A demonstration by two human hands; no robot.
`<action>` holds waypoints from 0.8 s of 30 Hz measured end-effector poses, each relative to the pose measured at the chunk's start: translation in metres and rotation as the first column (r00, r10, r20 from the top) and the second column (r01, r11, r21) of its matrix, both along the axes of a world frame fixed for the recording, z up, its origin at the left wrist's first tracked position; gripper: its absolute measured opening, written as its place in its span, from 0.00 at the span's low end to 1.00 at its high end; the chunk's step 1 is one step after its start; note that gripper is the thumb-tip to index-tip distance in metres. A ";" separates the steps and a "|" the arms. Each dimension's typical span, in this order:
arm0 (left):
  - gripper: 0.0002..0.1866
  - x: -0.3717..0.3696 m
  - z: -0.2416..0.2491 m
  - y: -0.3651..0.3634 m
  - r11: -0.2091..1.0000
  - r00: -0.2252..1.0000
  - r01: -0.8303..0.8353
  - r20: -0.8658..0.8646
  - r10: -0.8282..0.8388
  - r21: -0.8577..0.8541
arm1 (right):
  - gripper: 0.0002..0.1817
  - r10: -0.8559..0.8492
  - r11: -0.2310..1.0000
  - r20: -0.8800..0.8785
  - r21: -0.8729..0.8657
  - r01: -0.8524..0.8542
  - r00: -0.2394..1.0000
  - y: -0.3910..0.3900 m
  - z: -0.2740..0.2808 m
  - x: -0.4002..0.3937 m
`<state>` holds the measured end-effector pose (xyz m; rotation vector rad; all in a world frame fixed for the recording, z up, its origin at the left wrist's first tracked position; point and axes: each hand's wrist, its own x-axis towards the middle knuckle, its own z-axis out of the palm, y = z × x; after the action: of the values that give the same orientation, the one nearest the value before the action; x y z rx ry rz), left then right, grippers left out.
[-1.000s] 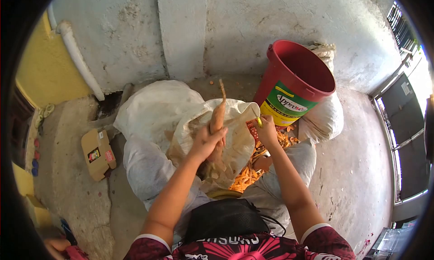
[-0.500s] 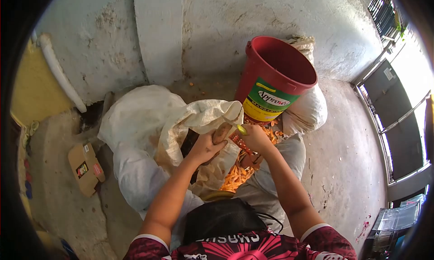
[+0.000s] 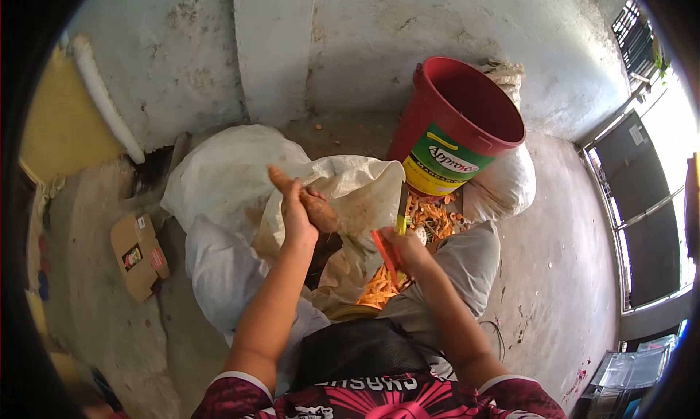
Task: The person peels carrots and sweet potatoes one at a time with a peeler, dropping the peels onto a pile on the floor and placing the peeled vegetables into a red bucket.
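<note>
My left hand (image 3: 297, 213) is wrapped around a thick, soil-stained carrot (image 3: 322, 215), its narrow end poking out at the upper left. It is raised over the open mouth of a white woven sack (image 3: 350, 177). My right hand (image 3: 405, 250) grips a knife (image 3: 402, 218) with a yellow-green handle, its dark blade pointing up. The same hand also holds a flat red tool (image 3: 386, 250), whose kind I cannot make out. Orange peelings (image 3: 379, 288) lie below, between my legs.
A red bucket (image 3: 459, 106) with a margarine label stands ahead to the right, against a stuffed white sack (image 3: 503, 178). More peelings (image 3: 434, 218) lie at its base. A flattened cardboard box (image 3: 138, 257) is on the floor at left. A wall rises behind.
My left hand has lifted the carrot up and to the left, turning it, away from the right hand. The knife blade now points up. The whole view has shifted slightly.
</note>
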<state>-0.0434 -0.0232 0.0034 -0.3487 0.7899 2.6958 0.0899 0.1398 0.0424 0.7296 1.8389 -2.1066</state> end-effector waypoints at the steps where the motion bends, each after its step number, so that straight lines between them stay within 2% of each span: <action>1: 0.12 -0.002 -0.002 -0.003 0.997 0.995 -0.076 0.074 0.074 0.029 | 0.12 -0.012 0.977 0.012 -0.214 0.015 1.000 -0.009 0.003 0.007; 3: 0.13 -0.005 -0.004 -0.006 0.971 0.953 -0.226 0.223 0.205 0.072 | 0.13 -0.036 0.991 0.042 -0.129 0.041 0.999 -0.037 -0.027 0.014; 4: 0.13 -0.004 0.000 -0.007 0.965 0.941 -0.241 0.270 0.207 0.099 | 0.13 0.014 0.997 -0.001 -0.073 -0.014 1.000 -0.047 -0.036 0.018; 5: 0.13 -0.002 0.001 -0.006 0.962 0.946 -0.232 0.264 0.189 0.143 | 0.13 0.033 0.999 0.084 -0.035 -0.030 0.996 -0.053 -0.040 0.016; 7: 0.12 0.004 0.004 -0.001 0.952 0.957 -0.208 0.247 0.151 0.224 | 0.14 -0.061 0.998 0.068 0.032 0.058 0.996 -0.069 -0.056 0.013; 10: 0.12 0.014 0.009 0.007 0.950 0.961 -0.172 0.255 0.104 0.261 | 0.13 -0.010 0.973 0.011 0.231 0.007 1.000 -0.070 -0.083 0.007; 13: 0.09 0.028 0.021 0.012 0.944 0.958 -0.150 0.281 0.065 0.293 | 0.12 -0.118 0.985 0.011 0.131 0.116 0.993 -0.064 -0.079 0.004; 16: 0.07 0.035 0.012 0.020 0.958 0.985 -0.053 0.175 0.003 0.283 | 0.13 -0.278 0.960 -0.012 0.040 0.278 0.960 -0.067 -0.070 0.000; 19: 0.06 0.040 0.014 0.025 0.958 0.985 -0.033 0.170 -0.016 0.283 | 0.13 -0.363 0.930 -0.049 -0.077 0.359 0.930 -0.063 -0.071 -0.001; 22: 0.06 0.044 0.018 0.026 0.956 0.983 -0.023 0.179 -0.031 0.292 | 0.13 -0.362 0.932 -0.133 -0.013 0.363 0.923 -0.059 -0.087 -0.001; 24: 0.07 0.043 0.019 0.025 0.957 0.979 -0.033 0.200 -0.026 0.288 | 0.12 -0.357 0.934 -0.095 -0.053 0.353 0.929 -0.058 -0.075 0.001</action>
<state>-0.0004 0.0022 0.0226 -0.5405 0.3294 2.6723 0.0914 0.0813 -0.0325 1.0312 1.8277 -2.4327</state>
